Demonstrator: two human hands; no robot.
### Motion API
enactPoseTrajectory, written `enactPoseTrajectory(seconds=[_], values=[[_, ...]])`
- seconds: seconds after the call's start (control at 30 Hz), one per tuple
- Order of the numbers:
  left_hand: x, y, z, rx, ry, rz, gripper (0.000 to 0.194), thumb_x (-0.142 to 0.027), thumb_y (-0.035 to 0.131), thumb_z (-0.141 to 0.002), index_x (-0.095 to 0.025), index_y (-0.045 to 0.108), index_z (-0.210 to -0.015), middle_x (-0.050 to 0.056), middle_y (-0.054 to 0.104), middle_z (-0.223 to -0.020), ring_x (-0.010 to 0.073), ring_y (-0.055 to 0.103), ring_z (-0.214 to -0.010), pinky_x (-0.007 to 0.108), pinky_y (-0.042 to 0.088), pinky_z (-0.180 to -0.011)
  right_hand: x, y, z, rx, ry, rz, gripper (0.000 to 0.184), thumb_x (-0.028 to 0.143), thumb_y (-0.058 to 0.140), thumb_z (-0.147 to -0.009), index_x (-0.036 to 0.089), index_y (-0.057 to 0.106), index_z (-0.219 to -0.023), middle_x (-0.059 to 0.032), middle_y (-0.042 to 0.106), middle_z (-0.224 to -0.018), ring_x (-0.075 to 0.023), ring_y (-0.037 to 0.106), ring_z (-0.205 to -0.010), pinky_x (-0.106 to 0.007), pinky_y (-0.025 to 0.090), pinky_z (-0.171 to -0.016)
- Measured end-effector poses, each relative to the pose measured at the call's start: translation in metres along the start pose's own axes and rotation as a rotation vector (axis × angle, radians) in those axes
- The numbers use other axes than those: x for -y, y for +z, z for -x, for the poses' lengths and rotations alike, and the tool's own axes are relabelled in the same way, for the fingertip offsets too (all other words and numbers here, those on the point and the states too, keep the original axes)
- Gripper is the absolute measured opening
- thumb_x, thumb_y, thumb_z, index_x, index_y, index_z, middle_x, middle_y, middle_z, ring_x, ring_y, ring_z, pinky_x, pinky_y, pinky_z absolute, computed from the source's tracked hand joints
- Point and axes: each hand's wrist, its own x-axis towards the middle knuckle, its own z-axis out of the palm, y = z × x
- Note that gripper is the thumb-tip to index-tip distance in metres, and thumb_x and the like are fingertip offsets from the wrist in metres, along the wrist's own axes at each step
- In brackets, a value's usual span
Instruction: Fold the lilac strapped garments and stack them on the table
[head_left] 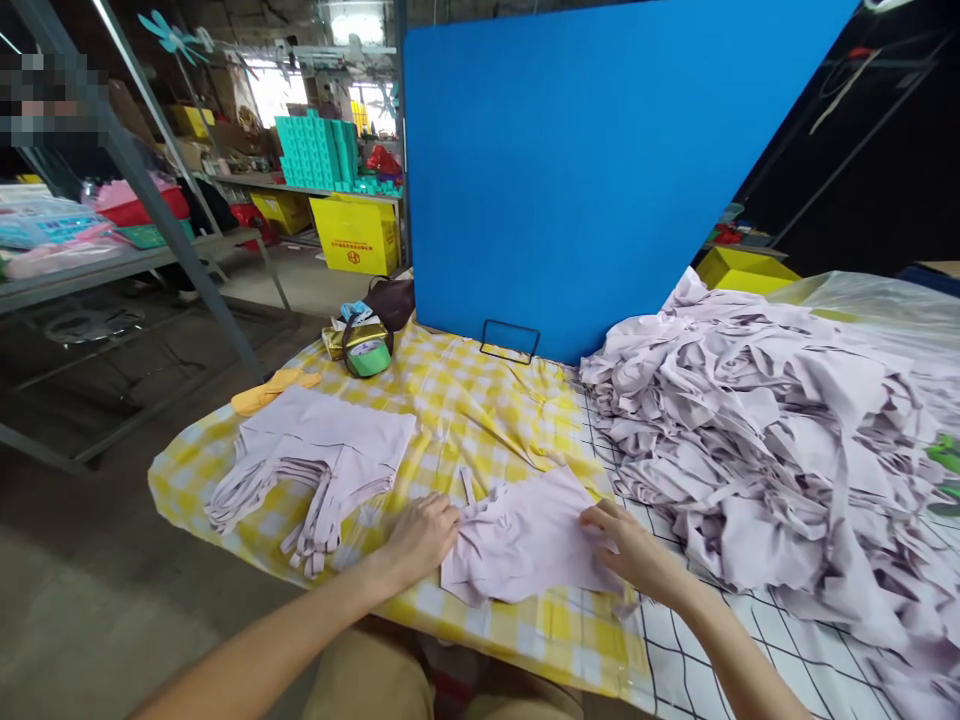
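A pale lilac garment (525, 535), somewhat wrinkled, lies on the yellow checked tablecloth (487, 400) in front of me. My left hand (424, 535) is closed at its left edge, with the fingers curled onto the cloth. At the opposite edge my right hand (626, 545) grips the fabric between bent fingers and thumb. Left of my left hand lies a neat stack of the same lilac garments (322, 440), its straps hanging toward me. A large loose heap of lilac garments (765, 430) rises to the right of my right hand.
A blue board (585, 170) stands behind the table. Near its foot is a black wire frame (510, 340). Green tape (369, 357) and a dark bag (391, 300) sit at the back left, with an orange cloth (274, 390) nearer. Another person is partly visible at far left.
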Motion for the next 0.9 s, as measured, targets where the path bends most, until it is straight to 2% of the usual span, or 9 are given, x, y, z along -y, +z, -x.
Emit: enactPoseTrajectory(seconds=[0.2, 0.27, 0.33, 0.4, 0.57, 0.67, 0.77, 0.83, 0.9], values=[[-0.003, -0.019, -0.014, 0.202, -0.205, 1.102, 0.030, -0.041, 0.061, -0.072, -0.012, 0.057, -0.067, 0.001, 0.057, -0.064, 0.0115, 0.051, -0.061, 0.023, 0.039, -0.062, 0.023, 0.013, 0.010, -0.180, 0.149, -0.039, 0.024, 0.014, 0.041, -0.075, 0.021, 0.058, -0.090, -0.0076, 0.058, -0.091, -0.0222, 0.056, -0.083, -0.034, 0.044, -0.074], [-0.007, -0.022, -0.015, 0.206, -0.211, 1.324, 0.033, -0.042, 0.068, -0.067, -0.011, 0.058, -0.069, 0.001, 0.057, -0.063, 0.0095, 0.050, -0.060, 0.022, 0.038, -0.062, 0.051, 0.022, 0.020, -0.059, 0.185, -0.276, 0.019, 0.025, 0.040, -0.082, 0.021, 0.058, -0.083, -0.0033, 0.058, -0.074, -0.0192, 0.056, -0.070, -0.031, 0.043, -0.065], [-0.014, -0.024, -0.015, 0.209, -0.195, 1.426, 0.033, -0.041, 0.071, -0.065, -0.011, 0.059, -0.072, 0.001, 0.059, -0.064, 0.0093, 0.051, -0.061, 0.021, 0.039, -0.064, 0.080, 0.036, 0.032, 0.222, 0.175, -0.616, 0.024, 0.037, 0.044, -0.083, 0.020, 0.059, -0.077, 0.0004, 0.054, -0.062, -0.0154, 0.053, -0.060, -0.025, 0.040, -0.054], [-0.022, -0.026, -0.016, 0.207, -0.171, 1.473, 0.034, -0.042, 0.071, -0.067, -0.012, 0.058, -0.075, 0.002, 0.060, -0.066, 0.0101, 0.054, -0.063, 0.022, 0.040, -0.066, 0.105, 0.051, 0.044, 0.352, 0.191, -0.947, 0.033, 0.049, 0.048, -0.081, 0.019, 0.060, -0.074, 0.0010, 0.053, -0.063, -0.0136, 0.051, -0.061, -0.022, 0.038, -0.050], [-0.045, -0.032, -0.019, 0.212, -0.049, 1.498, 0.034, -0.043, 0.067, -0.071, -0.013, 0.055, -0.081, 0.001, 0.060, -0.065, 0.0113, 0.057, -0.061, 0.023, 0.042, -0.064, 0.130, 0.066, 0.054, 0.081, 0.401, -1.469, 0.040, 0.056, 0.063, -0.069, 0.017, 0.059, -0.066, 0.0000, 0.051, -0.068, -0.0115, 0.044, -0.065, -0.019, 0.035, -0.049], [-0.056, -0.041, -0.015, 0.152, -0.001, 1.467, 0.034, -0.045, 0.063, -0.075, -0.013, 0.055, -0.084, 0.001, 0.062, -0.068, 0.0119, 0.058, -0.062, 0.023, 0.043, -0.064, 0.127, 0.039, 0.051, -0.025, 0.394, -1.527, 0.033, 0.049, 0.070, -0.066, 0.017, 0.062, -0.068, 0.0004, 0.052, -0.065, -0.0104, 0.042, -0.061, -0.020, 0.036, -0.055], [-0.061, -0.057, -0.005, 0.170, 0.048, 1.365, 0.033, -0.045, 0.060, -0.077, -0.013, 0.057, -0.084, 0.003, 0.063, -0.074, 0.0136, 0.059, -0.069, 0.023, 0.044, -0.066, 0.123, -0.011, 0.048, -0.085, 0.344, -1.484, 0.031, 0.048, 0.066, -0.070, 0.018, 0.063, -0.074, -0.0006, 0.054, -0.068, -0.0128, 0.046, -0.064, -0.024, 0.039, -0.064], [-0.062, -0.072, 0.002, 0.269, 0.102, 1.212, 0.033, -0.044, 0.057, -0.079, -0.011, 0.058, -0.076, 0.004, 0.063, -0.070, 0.0144, 0.059, -0.067, 0.023, 0.044, -0.063, 0.126, -0.048, 0.047, -0.073, 0.280, -1.340, 0.031, 0.048, 0.063, -0.073, 0.018, 0.061, -0.073, 0.0001, 0.053, -0.067, -0.0125, 0.046, -0.065, -0.024, 0.039, -0.064], [-0.065, -0.089, 0.005, 0.205, 0.151, 1.035, 0.031, -0.041, 0.054, -0.082, -0.012, 0.058, -0.073, 0.003, 0.062, -0.069, 0.0144, 0.058, -0.067, 0.024, 0.044, -0.065, 0.136, -0.083, 0.047, 0.008, 0.187, -1.111, 0.032, 0.048, 0.061, -0.076, 0.017, 0.057, -0.068, 0.0013, 0.049, -0.066, -0.0111, 0.044, -0.064, -0.022, 0.037, -0.062]])
